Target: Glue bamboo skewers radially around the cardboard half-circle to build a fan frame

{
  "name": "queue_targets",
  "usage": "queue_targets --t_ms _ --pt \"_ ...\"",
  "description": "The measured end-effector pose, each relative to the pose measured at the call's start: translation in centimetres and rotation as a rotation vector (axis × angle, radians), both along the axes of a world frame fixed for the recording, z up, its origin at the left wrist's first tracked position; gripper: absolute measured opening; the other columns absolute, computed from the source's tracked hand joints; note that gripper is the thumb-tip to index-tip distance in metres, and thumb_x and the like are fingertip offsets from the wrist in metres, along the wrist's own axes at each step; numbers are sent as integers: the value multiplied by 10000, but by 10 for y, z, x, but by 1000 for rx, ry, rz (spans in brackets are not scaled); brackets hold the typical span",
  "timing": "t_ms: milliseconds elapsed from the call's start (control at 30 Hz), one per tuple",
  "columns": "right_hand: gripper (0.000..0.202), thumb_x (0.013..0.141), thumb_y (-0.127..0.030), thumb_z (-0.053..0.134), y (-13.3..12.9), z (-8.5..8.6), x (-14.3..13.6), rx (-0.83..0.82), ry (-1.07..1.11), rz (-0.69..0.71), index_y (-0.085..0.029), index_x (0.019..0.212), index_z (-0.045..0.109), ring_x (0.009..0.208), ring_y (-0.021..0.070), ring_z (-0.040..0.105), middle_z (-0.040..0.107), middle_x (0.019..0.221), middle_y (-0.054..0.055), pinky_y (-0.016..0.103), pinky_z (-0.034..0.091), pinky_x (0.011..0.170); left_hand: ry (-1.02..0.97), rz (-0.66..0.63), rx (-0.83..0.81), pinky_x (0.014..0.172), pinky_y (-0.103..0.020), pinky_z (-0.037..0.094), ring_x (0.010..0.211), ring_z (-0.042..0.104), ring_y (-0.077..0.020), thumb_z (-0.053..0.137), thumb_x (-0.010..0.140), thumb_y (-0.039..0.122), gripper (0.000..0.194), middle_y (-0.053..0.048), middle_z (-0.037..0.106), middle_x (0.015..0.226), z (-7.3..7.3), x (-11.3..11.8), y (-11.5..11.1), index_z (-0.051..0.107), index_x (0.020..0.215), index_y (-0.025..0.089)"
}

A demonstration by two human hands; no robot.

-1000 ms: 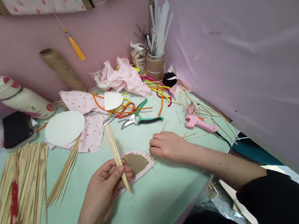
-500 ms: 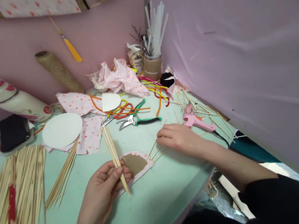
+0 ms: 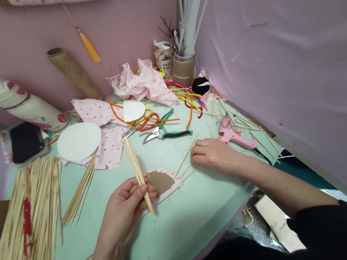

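My left hand is closed around a small bundle of thin bamboo sticks, held upright at a slant. Partly behind those fingers lies a cardboard piece edged with pink dotted fabric. Several thin sticks fan out to the right from its edge. My right hand rests low over the table at their far ends, its fingers together and curled on one stick; the fingertips are partly hidden. Just beyond the right hand lies a pink glue gun.
Green-handled pruning shears and scissors lie mid-table. A large pile of sticks and a smaller bundle cover the left. White oval pieces, dotted fabric, a bottle, a twine roll and jars stand behind.
The camera view has shifted, so everything appears slightly to the right and higher. Both hands keep nearly the same places relative to the cardboard piece and the sticks.
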State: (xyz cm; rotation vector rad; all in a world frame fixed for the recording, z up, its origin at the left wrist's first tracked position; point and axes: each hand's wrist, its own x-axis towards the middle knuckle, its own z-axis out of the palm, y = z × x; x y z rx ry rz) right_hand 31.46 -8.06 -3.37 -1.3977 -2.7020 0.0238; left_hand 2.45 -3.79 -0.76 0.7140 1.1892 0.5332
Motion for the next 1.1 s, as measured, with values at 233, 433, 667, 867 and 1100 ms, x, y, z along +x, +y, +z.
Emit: queue_targets --t_ms 233,433,667,867,1100 --pt "213 994 -148 456 2 -2 -3 43 -32 -3 -157 909 651 872 197 492 656 911 72 315 306 676 -7 -4 1 650 -253 596 619 695 -146 918 566 317 400 -43 742 728 0 -1 0 681 833 137" --pt "205 990 -140 460 3 -3 -4 71 -32 -4 -151 904 645 868 193 478 648 894 77 315 294 669 3 -4 -2 649 -256 597 620 696 -149 919 563 332 405 -46 739 724 -1 -1 0 685 830 136" --pt "218 992 -152 456 2 -4 -6 93 -31 -15 -151 879 643 839 189 493 658 883 69 311 315 662 18 -1 1 652 -247 597 623 692 -141 922 558 335 422 -40 738 725 -2 -1 1 687 849 142" --pt "259 995 -119 398 -7 34 32 253 131 -181 -150 1054 648 930 201 552 681 1043 104 328 422 753 32 2 -3 652 -231 599 635 692 -134 938 526 349 448 -34 739 737 -2 -2 1 683 833 145" --pt "250 936 -85 455 0 49 65 240 147 -320 -182 978 681 898 201 588 690 976 83 321 435 736 32 11 -1 671 -243 609 638 693 -135 950 494 351 479 -42 741 750 0 -1 1 686 835 144"
